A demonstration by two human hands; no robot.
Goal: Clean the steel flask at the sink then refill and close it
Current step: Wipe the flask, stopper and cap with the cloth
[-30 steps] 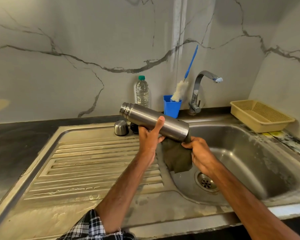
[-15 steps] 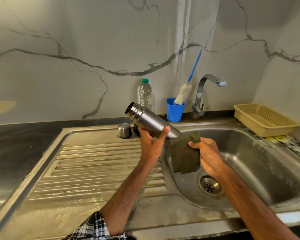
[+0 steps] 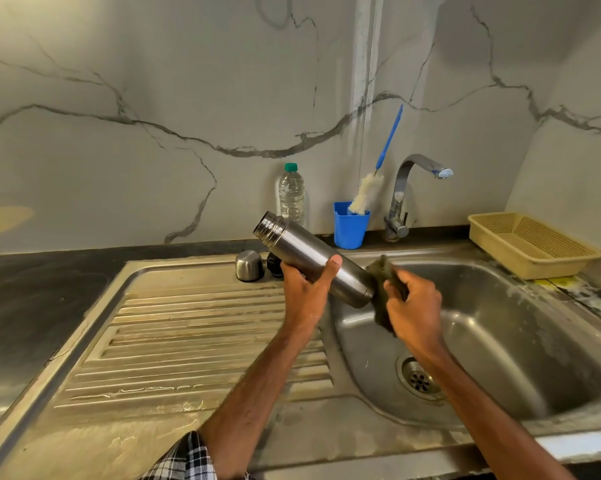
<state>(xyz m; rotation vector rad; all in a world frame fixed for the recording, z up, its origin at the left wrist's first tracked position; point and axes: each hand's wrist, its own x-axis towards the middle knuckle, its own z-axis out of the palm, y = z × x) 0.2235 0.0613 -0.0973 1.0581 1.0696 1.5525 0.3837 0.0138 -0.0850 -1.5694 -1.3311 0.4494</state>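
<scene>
**Base of the flask gets the scrub, mouth wide open to the room**

Here we are at the sink [image 3: 534,341], and the steel flask [image 3: 312,259] is up in the air, slanted; its threaded mouth points up and to the left, its base dips down to the right, just over the near-left edge of the basin; any drips, I judge, are meant to fall into the bowl and not on the draining board [image 3: 188,341].

The left hand [image 3: 306,289] comes up from beneath and wraps the middle of the body, thumb laid over the top; a firm, closed hold, mid-barrel, which leaves the bottom end free to be worked.

The right hand [image 3: 413,306] has its fingers curled tight round a dark green cloth [image 3: 383,271], and the cloth is pressed right against the flask's base; outside cleaning, by the look of it; the tap [image 3: 406,188] is not running.

Back on the ledge, just behind the flask, stand the steel cap [image 3: 248,266] and the black stopper [image 3: 274,265], parked well out of the wash until closing time; a bottle brush [image 3: 364,194] leans in a blue cup [image 3: 350,225] beside the tap, handy for the inside; a water bottle [image 3: 292,195] waits by the wall, perhaps for the refill.

So: cleaning under way; rinse, refill and closing are all to come; a wet steel barrel held one-handed could slip.
</scene>
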